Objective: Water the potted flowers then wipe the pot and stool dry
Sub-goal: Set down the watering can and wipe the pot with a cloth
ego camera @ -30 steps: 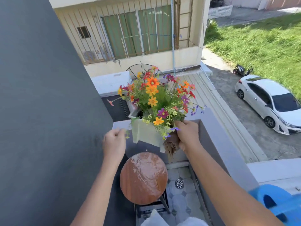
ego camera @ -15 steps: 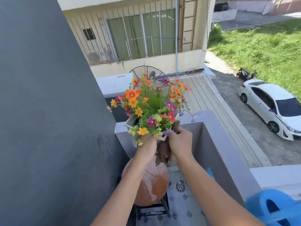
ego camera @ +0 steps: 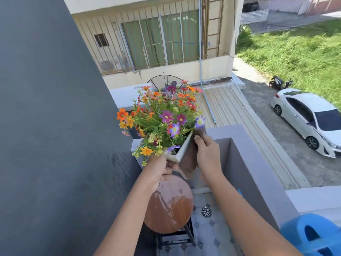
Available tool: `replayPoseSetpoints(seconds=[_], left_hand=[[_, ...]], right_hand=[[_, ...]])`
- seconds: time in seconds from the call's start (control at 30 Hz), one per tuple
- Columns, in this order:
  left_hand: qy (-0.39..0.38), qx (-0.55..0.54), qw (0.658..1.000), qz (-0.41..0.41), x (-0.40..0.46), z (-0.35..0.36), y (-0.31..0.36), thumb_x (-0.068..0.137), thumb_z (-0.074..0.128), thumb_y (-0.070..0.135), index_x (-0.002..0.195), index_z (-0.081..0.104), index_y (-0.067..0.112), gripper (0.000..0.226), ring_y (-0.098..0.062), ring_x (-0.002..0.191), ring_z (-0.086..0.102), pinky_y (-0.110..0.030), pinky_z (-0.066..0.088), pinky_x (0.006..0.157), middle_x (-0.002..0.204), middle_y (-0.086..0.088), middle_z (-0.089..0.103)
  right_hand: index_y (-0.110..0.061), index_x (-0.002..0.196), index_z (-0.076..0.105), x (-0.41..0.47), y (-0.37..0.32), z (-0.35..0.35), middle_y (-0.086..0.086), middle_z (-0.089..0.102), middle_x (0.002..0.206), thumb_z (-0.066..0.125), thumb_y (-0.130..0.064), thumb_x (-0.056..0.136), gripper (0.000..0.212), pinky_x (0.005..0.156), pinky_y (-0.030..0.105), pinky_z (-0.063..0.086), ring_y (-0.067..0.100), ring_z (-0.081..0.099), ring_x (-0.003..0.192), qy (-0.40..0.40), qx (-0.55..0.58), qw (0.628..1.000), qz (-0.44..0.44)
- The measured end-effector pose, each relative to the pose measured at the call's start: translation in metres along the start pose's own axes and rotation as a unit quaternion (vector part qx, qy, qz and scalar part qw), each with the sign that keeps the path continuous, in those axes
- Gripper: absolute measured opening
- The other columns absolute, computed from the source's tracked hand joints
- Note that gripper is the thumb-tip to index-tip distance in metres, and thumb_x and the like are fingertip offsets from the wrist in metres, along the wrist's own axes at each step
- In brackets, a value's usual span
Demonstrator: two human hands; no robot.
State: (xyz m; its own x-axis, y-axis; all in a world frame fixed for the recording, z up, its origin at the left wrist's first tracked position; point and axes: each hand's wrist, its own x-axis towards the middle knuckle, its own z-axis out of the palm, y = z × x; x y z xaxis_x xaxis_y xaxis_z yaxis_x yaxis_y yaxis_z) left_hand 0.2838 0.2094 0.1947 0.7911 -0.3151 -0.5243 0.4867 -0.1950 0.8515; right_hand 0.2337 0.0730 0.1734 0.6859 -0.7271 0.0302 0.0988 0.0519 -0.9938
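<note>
Head view, looking down over a narrow balcony beside a dark grey wall [ego camera: 46, 126].

Item: pot [ego camera: 181, 149], pale, square-cornered, held up in the air above the stool and tilted, its near corner pointing toward the camera. It carried a dense bunch of flowers [ego camera: 162, 119] in orange, purple, red and yellow with green stems.

Item: left hand [ego camera: 158, 169], under the pot's near lower edge, fingers curled round it from below and bearing its weight.

Item: right hand [ego camera: 207, 156], at the pot's right side, fingers and thumb closed on a brown cloth [ego camera: 190, 161] and pressing it against the pot's right face; the cloth's lower end hung loose below the pot.

Item: stool [ego camera: 170, 206], round wooden seat on a dark frame, standing on the tiled floor [ego camera: 212, 233] directly below the pot and apart from it. Its seat showed wet patches and a glossy sheen.

Item: floor drain [ego camera: 206, 211], round metal, just beside the stool's right edge.

Item: grey parapet [ego camera: 249, 163], running along the right of the balcony.

Item: blue plastic object [ego camera: 311, 235], lower right corner, partly cut off; what it was could not be told.

Beyond: a barred window [ego camera: 156, 39], a corrugated roof [ego camera: 227, 108], a white car [ego camera: 310, 119], a parked scooter [ego camera: 279, 82] and grass [ego camera: 295, 48].
</note>
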Motion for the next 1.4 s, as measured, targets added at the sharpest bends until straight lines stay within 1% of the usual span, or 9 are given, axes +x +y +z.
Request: replayPoseSetpoints(seconds=[0.13, 0.27, 0.33, 0.5, 0.7, 0.97, 1.13, 1.27, 1.4], left_hand=[[-0.033, -0.040, 0.999, 0.005, -0.007, 0.000, -0.004, 0.099, 0.024, 0.004, 0.080, 0.052, 0.004, 0.034, -0.009, 0.031, 0.029, -0.014, 0.020, 0.031, 0.055, -0.013, 0.053], [-0.026, -0.068, 0.997, -0.004, -0.002, 0.001, -0.002, 0.101, 0.026, 0.010, 0.088, 0.050, 0.005, 0.028, -0.009, 0.031, 0.029, -0.014, 0.021, 0.030, 0.056, -0.014, 0.052], [-0.027, -0.093, 0.995, 0.002, -0.001, 0.001, 0.004, 0.100, 0.022, 0.008, 0.081, 0.048, 0.010, 0.032, -0.008, 0.031, 0.029, -0.014, 0.020, 0.031, 0.059, -0.014, 0.050], [-0.041, -0.132, 0.990, 0.009, -0.002, -0.005, 0.016, 0.102, 0.034, 0.020, 0.074, 0.045, 0.012, 0.031, -0.007, 0.030, 0.028, -0.016, 0.018, 0.032, 0.053, -0.011, 0.050], [-0.053, -0.160, 0.986, -0.010, 0.006, -0.011, 0.012, 0.102, 0.033, 0.022, 0.091, 0.041, 0.012, 0.017, -0.009, 0.031, 0.028, -0.017, 0.022, 0.030, 0.054, -0.012, 0.051], [-0.055, -0.140, 0.989, 0.009, -0.002, 0.000, 0.018, 0.102, 0.036, 0.023, 0.079, 0.049, 0.006, 0.031, -0.007, 0.032, 0.027, -0.017, 0.020, 0.031, 0.056, -0.011, 0.049], [-0.065, -0.123, 0.990, -0.001, -0.002, 0.010, 0.010, 0.102, 0.036, 0.022, 0.079, 0.051, 0.010, 0.030, -0.007, 0.032, 0.028, -0.019, 0.018, 0.034, 0.054, -0.007, 0.050], [-0.094, -0.146, 0.985, -0.014, -0.006, -0.001, 0.013, 0.099, 0.037, 0.019, 0.070, 0.047, 0.007, 0.033, -0.007, 0.033, 0.027, -0.018, 0.018, 0.031, 0.052, -0.009, 0.051], [-0.082, -0.154, 0.985, -0.001, -0.010, -0.006, 0.015, 0.101, 0.036, 0.017, 0.070, 0.043, 0.008, 0.033, -0.007, 0.033, 0.028, -0.018, 0.018, 0.033, 0.052, -0.010, 0.052]], right_hand=[[-0.014, 0.102, 0.070, 0.039, -0.003, -0.009, 0.009, 0.059, 0.102, 0.048, -0.007, 0.098, 0.024, 0.076, 0.024, 0.034, 0.012, 0.053, 0.090, 0.050, -0.106, 0.992, -0.053], [-0.023, 0.073, 0.052, 0.028, -0.008, -0.002, 0.011, 0.051, 0.100, 0.049, -0.002, 0.097, 0.032, 0.071, 0.005, 0.032, -0.011, 0.048, 0.082, 0.045, -0.148, 0.984, -0.092], [-0.010, 0.089, 0.065, 0.006, -0.002, 0.007, 0.008, 0.053, 0.105, 0.052, -0.004, 0.095, 0.016, 0.081, 0.008, 0.036, 0.001, 0.052, 0.091, 0.022, -0.152, 0.979, -0.136], [-0.004, 0.106, 0.067, -0.042, 0.024, 0.009, 0.006, 0.054, 0.104, 0.050, -0.006, 0.088, 0.025, 0.083, 0.013, 0.039, 0.014, 0.053, 0.097, -0.069, -0.188, 0.943, -0.266], [0.000, 0.103, 0.071, -0.053, 0.074, -0.017, 0.010, 0.058, 0.101, 0.057, 0.012, 0.084, 0.026, 0.076, 0.003, 0.040, -0.015, 0.052, 0.094, -0.029, -0.212, 0.957, -0.194], [-0.003, 0.113, 0.071, -0.053, 0.045, -0.006, 0.012, 0.054, 0.103, 0.054, 0.013, 0.080, 0.040, 0.081, 0.000, 0.035, -0.011, 0.047, 0.098, -0.001, -0.201, 0.953, -0.225], [-0.010, 0.131, 0.064, -0.046, 0.022, 0.001, 0.008, 0.051, 0.109, 0.049, 0.001, 0.085, 0.050, 0.088, 0.010, 0.038, 0.009, 0.049, 0.104, -0.028, -0.182, 0.945, -0.271], [-0.008, 0.122, 0.070, -0.047, 0.046, -0.022, 0.003, 0.051, 0.110, 0.047, -0.006, 0.083, 0.045, 0.089, 0.013, 0.041, 0.007, 0.052, 0.105, -0.089, -0.219, 0.918, -0.319], [-0.004, 0.109, 0.074, -0.054, 0.074, -0.036, 0.003, 0.057, 0.106, 0.048, -0.007, 0.084, 0.036, 0.087, 0.015, 0.042, 0.003, 0.054, 0.105, -0.068, -0.215, 0.941, -0.251]])
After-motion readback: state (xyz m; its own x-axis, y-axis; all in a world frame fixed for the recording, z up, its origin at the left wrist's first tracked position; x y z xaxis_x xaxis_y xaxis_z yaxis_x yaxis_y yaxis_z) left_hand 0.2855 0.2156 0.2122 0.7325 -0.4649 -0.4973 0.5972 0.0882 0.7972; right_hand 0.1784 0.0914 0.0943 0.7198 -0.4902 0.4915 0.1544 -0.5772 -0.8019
